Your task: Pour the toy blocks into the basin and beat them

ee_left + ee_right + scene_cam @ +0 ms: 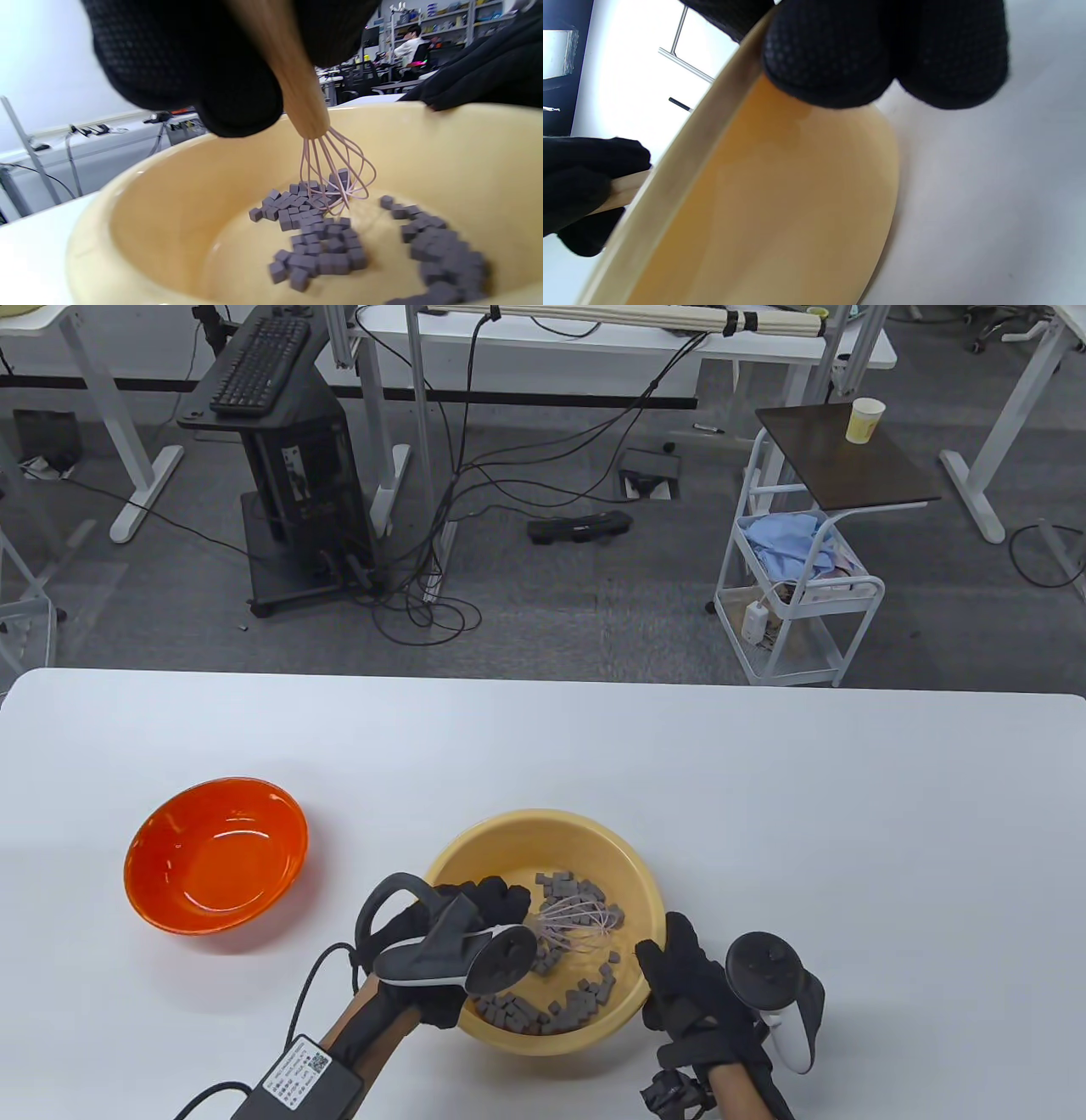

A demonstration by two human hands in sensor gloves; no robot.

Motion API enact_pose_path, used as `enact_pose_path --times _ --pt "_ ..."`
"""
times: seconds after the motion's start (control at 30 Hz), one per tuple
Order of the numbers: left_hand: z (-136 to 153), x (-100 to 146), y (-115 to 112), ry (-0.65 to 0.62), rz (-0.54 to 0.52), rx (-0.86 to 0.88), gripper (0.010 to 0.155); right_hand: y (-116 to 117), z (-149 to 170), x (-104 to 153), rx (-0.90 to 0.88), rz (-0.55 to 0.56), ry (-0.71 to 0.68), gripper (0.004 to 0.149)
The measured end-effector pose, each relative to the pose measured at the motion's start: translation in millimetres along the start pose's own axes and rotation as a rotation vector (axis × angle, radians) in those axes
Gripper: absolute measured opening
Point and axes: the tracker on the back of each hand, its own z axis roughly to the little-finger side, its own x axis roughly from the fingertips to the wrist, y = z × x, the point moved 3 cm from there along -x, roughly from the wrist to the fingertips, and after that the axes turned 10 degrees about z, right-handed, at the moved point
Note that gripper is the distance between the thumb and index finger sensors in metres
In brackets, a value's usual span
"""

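Observation:
A pale yellow basin (509, 836) (445, 144) (780, 203) stands near the table's front edge and holds several small grey toy blocks (585, 1003) (322, 250). My left hand (475, 912) (203, 72) grips the wooden handle of a whisk (577, 929) (335, 178). Its pink wires reach down among the blocks. My right hand (674, 976) (882, 55) holds the basin's right rim, fingers curled over the edge.
An empty orange bowl (216, 855) sits on the white table (764, 814) to the left of the basin. Beyond the table's far edge are a computer stand, floor cables and a white cart.

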Motion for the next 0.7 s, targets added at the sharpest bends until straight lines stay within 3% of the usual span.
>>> enact_pose_path --times 0.13,0.3,0.57,0.7 --pt "9 0 -4 0.073 -0.037 -0.038 0.043 1 -1 0 -0.006 0.017 0.0 0.067" --pt "24 6 -4 0.103 -0.005 -0.031 0.041 1 0 1 -0.041 0.021 0.022 0.065" --pt "37 25 2 0.141 0.097 -0.093 0.04 2 0 3 -0.069 0.038 0.053 0.063" --pt "38 34 11 0.114 0.196 -0.104 0.039 2 0 3 -0.068 0.058 0.054 0.062"
